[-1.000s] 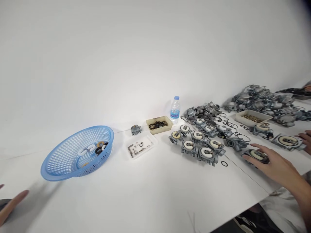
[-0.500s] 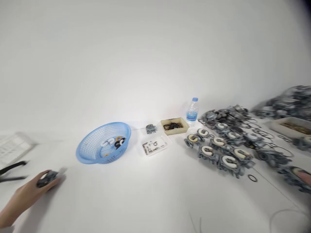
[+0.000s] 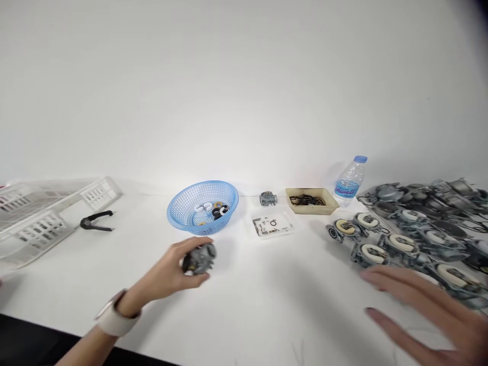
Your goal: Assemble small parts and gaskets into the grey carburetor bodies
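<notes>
My left hand [image 3: 179, 272] grips a small grey metal carburetor [image 3: 200, 259] between thumb and fingers, in front of the blue basket. A pale band circles that wrist. At the lower right my right hand [image 3: 430, 315] hovers with thumb and fingers apart and nothing between them, somewhat blurred. Just beyond it stand several carburetors [image 3: 400, 244] with white or cream floats facing up. Part of that group is hidden behind my right fingers.
A blue mesh basket [image 3: 179, 223] holds small rings and floats. Nearby are a white tray of tiny parts [image 3: 290, 223], a lone carburetor [image 3: 268, 198], a beige tub of black rings [image 3: 331, 206] and a water bottle [image 3: 348, 183]. Leftward lie black pliers [image 3: 89, 222] and a white crate [image 3: 41, 231].
The view has swung left. My left hand has carried the carburetor rightward to the middle of the table. My right hand has come off a carburetor at the right edge and is empty.
</notes>
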Demonstrator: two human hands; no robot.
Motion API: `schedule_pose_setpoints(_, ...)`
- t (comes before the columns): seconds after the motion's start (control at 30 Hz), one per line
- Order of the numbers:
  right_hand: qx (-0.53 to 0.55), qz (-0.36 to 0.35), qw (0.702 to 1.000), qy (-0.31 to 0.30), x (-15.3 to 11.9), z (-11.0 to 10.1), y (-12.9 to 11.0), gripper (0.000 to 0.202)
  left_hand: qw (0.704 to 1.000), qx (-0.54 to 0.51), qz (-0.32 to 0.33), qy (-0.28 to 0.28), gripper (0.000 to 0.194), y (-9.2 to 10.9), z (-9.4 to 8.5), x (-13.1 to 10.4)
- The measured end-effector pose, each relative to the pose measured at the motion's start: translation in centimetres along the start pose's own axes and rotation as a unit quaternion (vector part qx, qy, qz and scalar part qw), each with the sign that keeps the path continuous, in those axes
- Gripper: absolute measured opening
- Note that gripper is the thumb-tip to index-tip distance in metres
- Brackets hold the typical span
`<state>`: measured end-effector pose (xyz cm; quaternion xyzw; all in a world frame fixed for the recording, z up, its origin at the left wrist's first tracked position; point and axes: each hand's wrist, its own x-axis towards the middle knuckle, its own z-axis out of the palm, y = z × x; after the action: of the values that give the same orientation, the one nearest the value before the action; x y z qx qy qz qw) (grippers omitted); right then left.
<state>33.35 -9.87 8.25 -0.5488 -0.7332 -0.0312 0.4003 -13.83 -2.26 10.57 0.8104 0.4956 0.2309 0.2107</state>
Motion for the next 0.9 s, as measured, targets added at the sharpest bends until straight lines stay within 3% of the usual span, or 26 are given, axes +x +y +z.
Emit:
schedule_pose_setpoints(0.03,0.005,-0.055,0.996,-0.066,0.9,1.3,-1.6,0.042,0.999,-0.044,0.008,-0.015,0.064,1.6,1.3,0.8)
schedule_pose_setpoints(0.07,0.026,-0.066,0.989,-0.13,1.9,2.6,-3.2,0.044,0.996,-0.084,0.015,-0.031,0.07,2.9,2.7,1.6)
schedule_pose_setpoints(0.13,0.081,-0.012,0.961,-0.265,3.9,5.2,-6.0,0.052,0.99,-0.129,0.03,-0.048,0.078,4.9,5.2,3.3)
schedule_pose_setpoints(0.17,0.105,0.026,0.944,-0.31,4.7,6.3,-7.0,0.063,0.986,-0.157,0.029,-0.056,0.08,5.5,6.3,4.1)
schedule_pose_setpoints(0.23,0.129,0.027,0.925,-0.357,5.8,8.3,-7.9,0.083,0.955,-0.269,0.006,-0.123,0.081,6.2,7.9,5.5)
schedule_pose_setpoints(0.37,0.107,-0.046,0.928,-0.354,5.5,11.0,-6.4,0.093,0.813,-0.491,-0.069,-0.307,0.067,5.6,9.7,7.5)
schedule_pose_setpoints(0.43,0.095,-0.099,0.939,-0.314,4.6,11.9,-5.5,0.088,0.757,-0.544,-0.1,-0.348,0.058,5.0,10.3,7.9)
schedule_pose_setpoints(0.5,0.095,-0.157,0.941,-0.286,3.9,12.5,-5.0,0.077,0.726,-0.567,-0.12,-0.371,0.052,4.5,10.8,7.9)
schedule_pose_setpoints(0.63,0.127,-0.173,0.928,-0.306,3.5,13.0,-5.6,0.057,0.727,-0.553,-0.127,-0.385,0.047,4.1,11.4,7.6)
schedule_pose_setpoints(0.77,0.178,-0.055,0.924,-0.335,3.9,12.6,-6.4,0.05,0.715,-0.565,-0.105,-0.398,0.046,3.9,10.8,7.5)
schedule_pose_setpoints(0.83,0.207,0.02,0.909,-0.361,4.3,12.4,-6.5,0.046,0.747,-0.547,-0.106,-0.362,0.043,3.8,10.4,7.3)
schedule_pose_setpoints(0.9,0.215,0.076,0.895,-0.384,4.6,12.3,-6.4,0.039,0.804,-0.5,-0.105,-0.304,0.042,3.9,10.1,7.1)
